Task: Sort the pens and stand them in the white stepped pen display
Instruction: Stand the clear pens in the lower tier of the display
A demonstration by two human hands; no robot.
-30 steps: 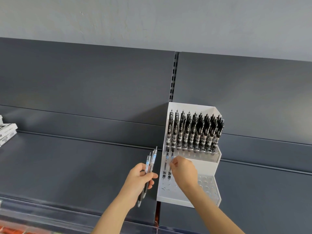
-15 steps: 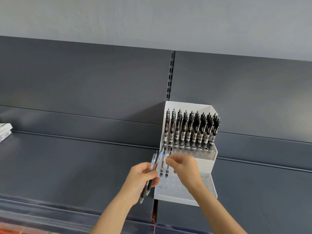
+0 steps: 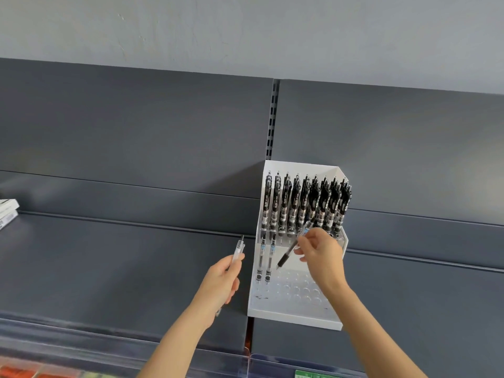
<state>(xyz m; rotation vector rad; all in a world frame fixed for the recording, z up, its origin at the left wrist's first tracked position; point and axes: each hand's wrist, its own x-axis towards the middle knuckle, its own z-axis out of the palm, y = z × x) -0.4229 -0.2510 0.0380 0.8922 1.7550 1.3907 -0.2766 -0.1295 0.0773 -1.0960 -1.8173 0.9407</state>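
1. The left hand (image 3: pixel 221 279) grips a clear pen (image 3: pixel 237 251), its top pointing to 12 o'clock.
2. At its 3 o'clock, the right hand (image 3: pixel 320 253) pinches a black-grip pen (image 3: pixel 290 251), tilted with its tip toward 7 o'clock above the lower tier.
3. The white stepped display (image 3: pixel 294 320) stands on the shelf (image 3: pixel 122 268). Two pens (image 3: pixel 266 257) stand upright at the lower tier's left.
4. Farther back, at 12 o'clock, a row of black pens (image 3: pixel 305 205) fills the top tier.

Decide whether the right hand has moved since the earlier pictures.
Yes: the right hand, gripping a pen, shifted rightward across the white display.
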